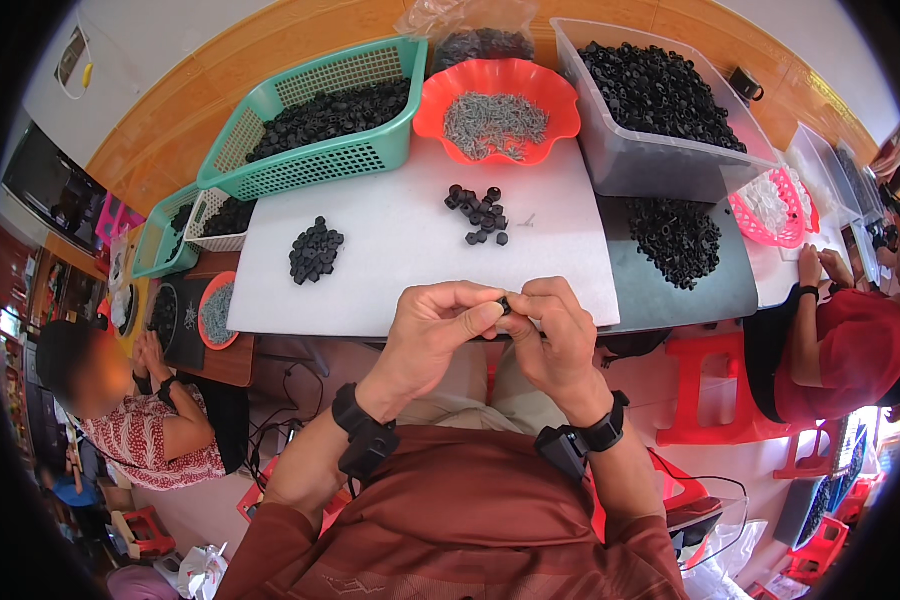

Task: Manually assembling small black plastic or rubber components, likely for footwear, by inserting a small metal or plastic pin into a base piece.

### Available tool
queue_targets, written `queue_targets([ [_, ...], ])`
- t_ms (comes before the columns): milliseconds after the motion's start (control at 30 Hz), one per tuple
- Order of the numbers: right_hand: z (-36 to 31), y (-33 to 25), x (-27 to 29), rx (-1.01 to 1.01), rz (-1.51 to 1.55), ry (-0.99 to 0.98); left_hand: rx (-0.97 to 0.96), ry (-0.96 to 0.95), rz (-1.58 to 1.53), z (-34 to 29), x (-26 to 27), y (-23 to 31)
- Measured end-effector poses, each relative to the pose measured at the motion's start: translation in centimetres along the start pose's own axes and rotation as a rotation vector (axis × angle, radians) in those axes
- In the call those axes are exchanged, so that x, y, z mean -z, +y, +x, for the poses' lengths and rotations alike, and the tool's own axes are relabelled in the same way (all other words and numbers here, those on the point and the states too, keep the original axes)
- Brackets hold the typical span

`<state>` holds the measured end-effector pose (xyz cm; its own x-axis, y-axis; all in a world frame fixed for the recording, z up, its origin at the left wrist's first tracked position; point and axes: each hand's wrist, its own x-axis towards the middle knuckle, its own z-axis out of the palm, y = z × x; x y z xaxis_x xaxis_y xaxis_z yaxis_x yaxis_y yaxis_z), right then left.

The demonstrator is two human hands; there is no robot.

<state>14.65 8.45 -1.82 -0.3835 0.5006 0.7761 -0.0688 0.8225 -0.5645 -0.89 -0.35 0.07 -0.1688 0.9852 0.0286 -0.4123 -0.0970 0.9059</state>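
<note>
Over the front edge of the white table, my left hand (432,328) and my right hand (554,335) meet fingertip to fingertip. Between them they pinch a small black plastic part (505,305), mostly hidden by the fingers. Just beyond my hands is a loose pile of small black knob-like parts (478,212), with a couple of grey screws (527,221) beside it. Farther left sits another heap of black pieces (316,251). A red scalloped bowl (562,122) of grey screws stands at the back. Both wrists wear black straps with a device.
A green basket (305,180) and a clear bin (650,150), both filled with black parts, flank the bowl. More black parts (676,243) lie on a dark board at right. One person (145,410) works at left, another (835,345) at right. A red stool (705,390) stands to the right.
</note>
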Motion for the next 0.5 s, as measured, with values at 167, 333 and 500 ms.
queue_targets([
  [167, 0.5, 0.1, 0.2, 0.046, -0.023, 0.009, 0.017, -0.017, -0.051, 0.1, 0.2, -0.1],
  [333, 1.0, -0.1, 0.2, -0.028, 0.03, -0.082, 0.033, 0.019, -0.034, -0.1, 1.2, 0.0],
  [500, 1.0, -0.1, 1.6, -0.14, 0.074, -0.114, 0.055, 0.066, -0.054, -0.3, 0.3, 0.4],
])
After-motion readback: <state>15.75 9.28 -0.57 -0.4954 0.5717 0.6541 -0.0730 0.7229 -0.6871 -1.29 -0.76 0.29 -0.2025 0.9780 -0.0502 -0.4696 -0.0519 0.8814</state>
